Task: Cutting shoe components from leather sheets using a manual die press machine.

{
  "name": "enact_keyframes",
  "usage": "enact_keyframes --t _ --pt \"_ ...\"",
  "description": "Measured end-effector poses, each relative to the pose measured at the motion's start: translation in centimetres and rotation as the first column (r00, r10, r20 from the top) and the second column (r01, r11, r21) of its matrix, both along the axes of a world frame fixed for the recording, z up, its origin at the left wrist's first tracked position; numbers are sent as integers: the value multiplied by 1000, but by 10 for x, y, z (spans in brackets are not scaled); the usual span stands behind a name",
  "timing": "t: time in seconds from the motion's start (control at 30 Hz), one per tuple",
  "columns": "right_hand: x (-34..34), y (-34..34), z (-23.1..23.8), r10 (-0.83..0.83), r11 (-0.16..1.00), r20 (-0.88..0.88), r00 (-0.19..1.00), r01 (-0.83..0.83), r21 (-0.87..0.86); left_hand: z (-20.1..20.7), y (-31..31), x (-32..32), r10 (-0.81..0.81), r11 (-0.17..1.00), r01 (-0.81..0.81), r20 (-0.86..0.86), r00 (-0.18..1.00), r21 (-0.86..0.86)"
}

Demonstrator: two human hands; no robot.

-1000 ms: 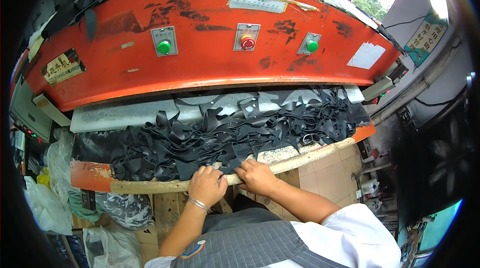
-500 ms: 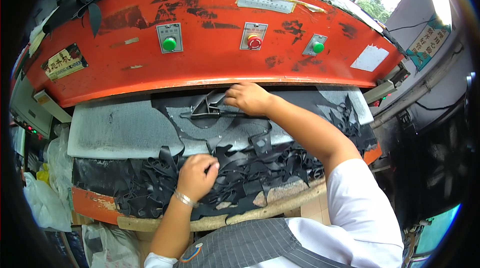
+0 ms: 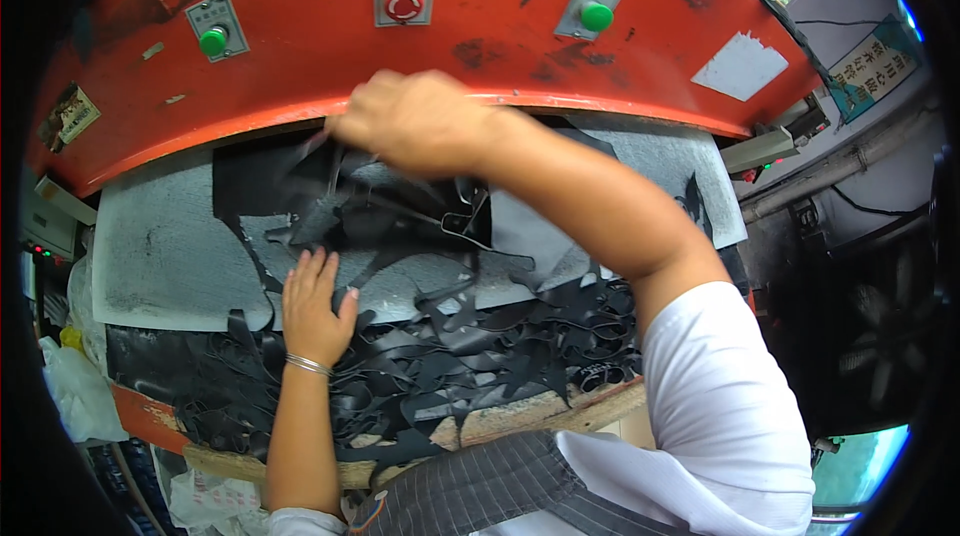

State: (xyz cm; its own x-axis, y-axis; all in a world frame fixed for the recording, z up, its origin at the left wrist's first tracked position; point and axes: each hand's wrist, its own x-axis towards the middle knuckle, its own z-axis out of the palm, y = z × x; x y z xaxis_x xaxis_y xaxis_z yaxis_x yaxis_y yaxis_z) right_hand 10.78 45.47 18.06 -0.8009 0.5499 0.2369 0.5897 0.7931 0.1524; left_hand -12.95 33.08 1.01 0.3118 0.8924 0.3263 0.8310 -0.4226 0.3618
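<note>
My left hand (image 3: 318, 308) lies with its fingers stretched out on the near edge of the pale cutting board (image 3: 160, 246), beside strips of black sheet material. Above the board, my right hand (image 3: 410, 126) is smeared by motion, its fingers curled together. Under its fingertips are blurred dark shapes and thin edges; what it holds I cannot make out. A metal-edged cutting die (image 3: 458, 224) rests on the black sheet (image 3: 245, 176), right of the blur. Part of that sheet is hidden behind my right hand and forearm.
A red press beam (image 3: 300, 66) spans the far side, with a red button (image 3: 404, 4) and two green buttons, one of them (image 3: 596, 17) at right. Tangled black offcuts (image 3: 480, 346) cover the near ledge. Plastic bags (image 3: 80, 391) hang at left; a fan (image 3: 880, 336) stands at right.
The view has shifted closer to the board. My left hand has gone from above the offcuts, fingers curled, to lying flat on the board's edge. My right hand has moved left and is blurred.
</note>
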Motion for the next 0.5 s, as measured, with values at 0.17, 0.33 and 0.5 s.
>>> enact_keyframes --t 0.17,0.33,0.5 --pt "133 -60 50 -596 803 -325 734 548 -235 8 -12 6 5 999 -4 27 1000 -45" --pt "204 -119 -31 -951 305 -272 150 617 -725 27 -19 94 -16 993 -7 191 981 121" --pt "209 -142 -86 -993 99 -114 20 648 -755 27 -29 201 59 981 17 381 923 -193"
